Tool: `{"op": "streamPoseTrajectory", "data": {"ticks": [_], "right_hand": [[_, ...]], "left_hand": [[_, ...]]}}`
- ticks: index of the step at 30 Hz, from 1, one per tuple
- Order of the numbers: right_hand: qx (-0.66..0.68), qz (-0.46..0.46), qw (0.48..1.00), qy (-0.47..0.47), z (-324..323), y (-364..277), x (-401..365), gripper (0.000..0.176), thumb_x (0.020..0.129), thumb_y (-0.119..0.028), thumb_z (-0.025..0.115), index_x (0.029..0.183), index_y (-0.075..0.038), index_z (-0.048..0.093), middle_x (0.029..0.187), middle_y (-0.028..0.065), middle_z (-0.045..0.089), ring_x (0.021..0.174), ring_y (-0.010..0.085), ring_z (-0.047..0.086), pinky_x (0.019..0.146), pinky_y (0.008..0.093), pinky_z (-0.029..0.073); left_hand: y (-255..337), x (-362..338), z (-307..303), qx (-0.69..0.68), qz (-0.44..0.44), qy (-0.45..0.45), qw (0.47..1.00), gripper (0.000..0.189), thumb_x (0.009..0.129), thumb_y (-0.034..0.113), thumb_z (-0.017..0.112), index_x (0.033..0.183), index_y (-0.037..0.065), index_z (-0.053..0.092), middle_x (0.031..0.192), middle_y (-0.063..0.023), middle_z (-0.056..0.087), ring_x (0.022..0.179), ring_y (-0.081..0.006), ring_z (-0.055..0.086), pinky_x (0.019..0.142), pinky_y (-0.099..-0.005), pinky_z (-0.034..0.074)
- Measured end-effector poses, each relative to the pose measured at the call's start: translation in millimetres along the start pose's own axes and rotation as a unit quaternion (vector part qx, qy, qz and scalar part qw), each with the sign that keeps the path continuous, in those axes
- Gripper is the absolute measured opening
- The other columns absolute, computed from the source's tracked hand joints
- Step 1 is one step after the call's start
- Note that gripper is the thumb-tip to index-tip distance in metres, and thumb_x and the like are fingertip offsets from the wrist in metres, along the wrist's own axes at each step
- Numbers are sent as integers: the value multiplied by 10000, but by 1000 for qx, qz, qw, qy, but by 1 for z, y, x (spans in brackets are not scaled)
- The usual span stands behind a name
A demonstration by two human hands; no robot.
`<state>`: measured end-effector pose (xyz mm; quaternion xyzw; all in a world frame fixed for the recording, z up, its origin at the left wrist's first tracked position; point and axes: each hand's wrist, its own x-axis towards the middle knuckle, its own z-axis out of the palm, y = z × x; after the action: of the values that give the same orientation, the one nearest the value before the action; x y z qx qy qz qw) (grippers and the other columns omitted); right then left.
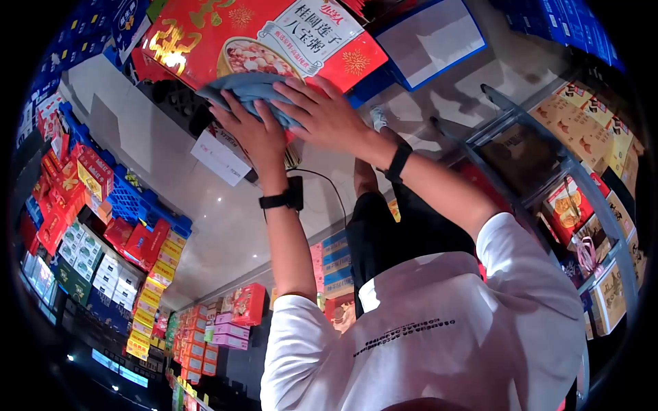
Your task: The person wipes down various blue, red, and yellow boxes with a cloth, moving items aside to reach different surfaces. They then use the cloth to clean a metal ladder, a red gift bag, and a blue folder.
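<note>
A bunched blue-grey cloth (pixel 240 83) lies against the lower edge of a large red carton (pixel 195 41), which has a picture of a bowl of porridge on it. My left hand (pixel 252 133) rests on the cloth with its fingers stretched and apart. Beside it, my right hand (pixel 329 113) presses on the cloth's right part, fingers spread and flat. Both palms and the underside of the cloth are hidden. Just below my left hand, a white card (pixel 221 159) sticks out.
A metal-framed cart (pixel 541 130) with cartons stands at the right. Leftward is a blue plastic pallet (pixel 130 195) by red gift boxes (pixel 94 171). A blue-edged white panel (pixel 432 44) is beyond the carton. A thin black cable (pixel 329 179) runs near my wrists. Stacked goods (pixel 199 335) sit lower left.
</note>
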<state>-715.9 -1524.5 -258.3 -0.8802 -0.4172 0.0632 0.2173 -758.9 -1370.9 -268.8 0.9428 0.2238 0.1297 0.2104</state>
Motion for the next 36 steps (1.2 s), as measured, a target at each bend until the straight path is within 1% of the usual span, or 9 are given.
{"op": "streamPoseTrajectory", "data": {"ticks": [4,10,17,22,24,29,30,31,36], "right_hand": [[-42,26,998,-29,-5,-14,-17,631,914,-387,607,1483,-178,431,1613,49,297,1499,216,236,1176,525,191],[41,26,999,-20,-7,-12,0,582,925,-294,584,1467,-128,453,1588,99,333,1490,258,256,1167,593,173],[46,48,996,58,7,-28,8,558,907,-185,550,1424,6,463,1529,241,369,1440,387,326,1150,651,170],[-58,72,996,8,2,-47,-4,581,901,-167,513,1428,65,440,1507,295,373,1439,417,316,1175,635,110],[-31,76,996,17,-7,-49,-22,550,894,-145,530,1400,63,468,1470,279,421,1406,403,365,1166,625,159],[24,24,999,27,3,-38,-81,514,823,-40,586,1329,31,525,1333,214,517,1287,363,476,1061,466,404],[22,26,999,32,6,-36,-98,514,823,-40,586,1329,31,525,1333,214,517,1287,363,476,1061,466,404],[44,57,997,-4,11,-33,-116,515,812,-31,591,1320,30,531,1308,208,522,1275,365,481,1034,448,428],[128,181,956,-190,42,-31,-202,521,797,33,581,1316,-16,557,1241,202,549,1194,389,527,994,448,466]], "left_hand": [[2,-38,9,-55,-29,0,998,572,1022,217,459,1520,-13,296,1551,-359,206,1443,-509,220,1163,-563,211],[-27,-8,-2,-31,107,10,994,510,1026,193,484,1481,-8,374,1501,-371,296,1383,-528,317,1143,-512,299],[-21,10,1,-74,68,92,991,444,1007,239,543,1419,94,467,1490,-229,380,1366,-410,380,1112,-448,353],[-2,-24,-3,-101,24,93,990,467,995,256,547,1425,95,463,1405,-269,447,1300,-436,450,1073,-446,383],[-6,-49,5,-212,-85,26,973,482,997,232,544,1447,99,435,1384,-278,474,1252,-451,486,1037,-468,406],[14,-118,-11,-217,-118,-5,969,493,999,185,527,1465,87,400,1315,-278,566,1154,-426,592,948,-441,477],[14,-132,-3,-180,-52,53,981,447,990,146,528,1422,61,447,1250,-261,613,1102,-419,626,897,-429,503],[3,-156,6,-167,-123,-61,976,366,980,140,540,1326,25,526,1154,-248,654,1045,-431,641,863,-445,510],[-25,-218,16,-143,-40,-301,942,253,963,192,546,1181,81,611,1015,-244,684,961,-444,651,827,-501,512]]}}
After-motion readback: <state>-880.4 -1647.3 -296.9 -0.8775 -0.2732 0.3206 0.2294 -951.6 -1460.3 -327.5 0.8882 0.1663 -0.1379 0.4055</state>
